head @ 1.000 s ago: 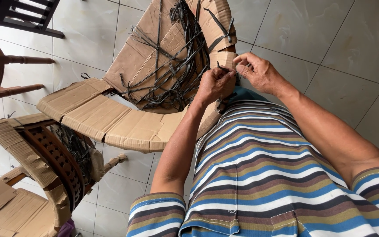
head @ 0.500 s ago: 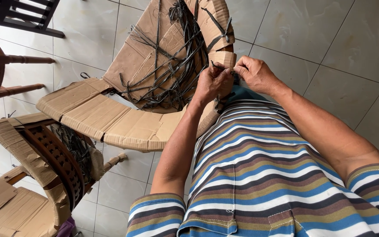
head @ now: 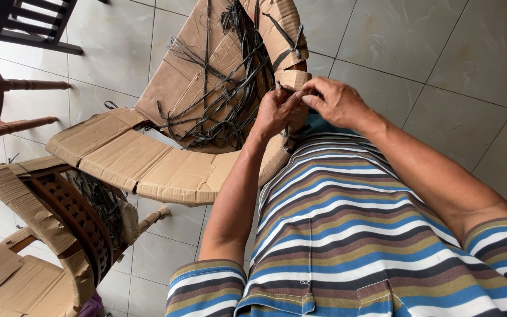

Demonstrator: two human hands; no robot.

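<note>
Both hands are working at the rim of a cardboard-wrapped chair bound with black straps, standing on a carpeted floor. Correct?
Not quite: the head view shows a floor of pale tiles, not carpet. The left hand and right hand are indeed at the rim of the cardboard-wrapped chair bound with black straps.

Furniture workshop, cardboard-wrapped chairs (head: 148,164), wooden frames (head: 13,85), tiled floor (head: 441,64)

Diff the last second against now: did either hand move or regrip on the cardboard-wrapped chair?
Barely. The left hand and right hand stay together at the cardboard-wrapped rail of the chair, fingers pinching at the black strapping; only small finger shifts, no release visible. Chair, loose straps and the second wrapped chair are unchanged.
</note>
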